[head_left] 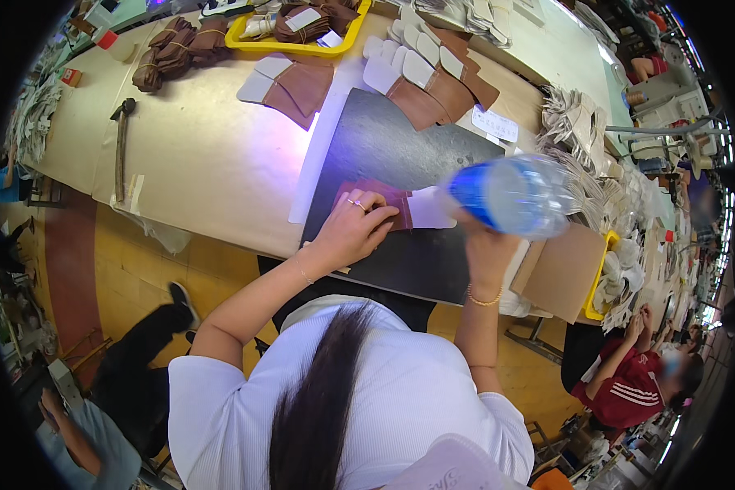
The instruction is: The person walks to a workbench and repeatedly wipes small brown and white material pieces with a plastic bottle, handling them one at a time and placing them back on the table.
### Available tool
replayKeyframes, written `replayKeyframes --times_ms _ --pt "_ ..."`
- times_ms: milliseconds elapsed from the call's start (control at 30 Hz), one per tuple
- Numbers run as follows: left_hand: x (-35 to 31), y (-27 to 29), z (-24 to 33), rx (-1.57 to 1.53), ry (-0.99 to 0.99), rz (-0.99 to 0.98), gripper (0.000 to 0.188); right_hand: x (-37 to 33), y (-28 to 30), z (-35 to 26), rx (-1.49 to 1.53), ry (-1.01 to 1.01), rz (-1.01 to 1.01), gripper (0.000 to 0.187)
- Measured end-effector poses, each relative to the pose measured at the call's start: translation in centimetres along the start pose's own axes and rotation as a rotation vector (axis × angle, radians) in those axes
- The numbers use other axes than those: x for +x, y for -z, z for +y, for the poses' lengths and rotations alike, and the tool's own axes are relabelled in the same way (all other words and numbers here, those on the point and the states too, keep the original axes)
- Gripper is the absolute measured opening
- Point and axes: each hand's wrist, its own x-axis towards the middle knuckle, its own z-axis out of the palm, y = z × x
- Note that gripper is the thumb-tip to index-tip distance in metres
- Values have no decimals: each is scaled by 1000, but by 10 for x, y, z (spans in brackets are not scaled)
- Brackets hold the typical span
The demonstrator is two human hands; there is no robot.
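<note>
On the dark mat in front of me lies a reddish-brown leather piece joined to a white piece. My left hand presses on the leather piece with bent, closed fingers, and part of the piece is hidden under it. A clear plastic bottle with a blue label is in the grip of my right hand. It is tilted over the mat's right side and smeared by motion. Stacks of brown pieces with white ends lie just beyond the mat.
A hammer and brown bundles lie to the left. At the back is a yellow tray. Piled pale pieces and a cardboard sheet flank my right side. A person in a red shirt sits further right.
</note>
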Motion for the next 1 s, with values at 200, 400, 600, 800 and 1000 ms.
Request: replayKeyframes --times_ms 200,400,600,800,1000 --pt "-2 -5 -6 33 -69 46 25 -1 -26 -2 -161 122 -328 41" --pt "2 0 3 15 23 -4 25 7 10 11 -95 -144 -35 42" --pt "24 6 15 -91 176 33 24 -27 -3 -10 -84 233 -221 50" --pt "25 1 12 -57 336 -61 29 -58 18 59 227 -193 -179 50" --pt "34 10 23 -74 386 -100 25 -32 55 56 218 -54 322 62"
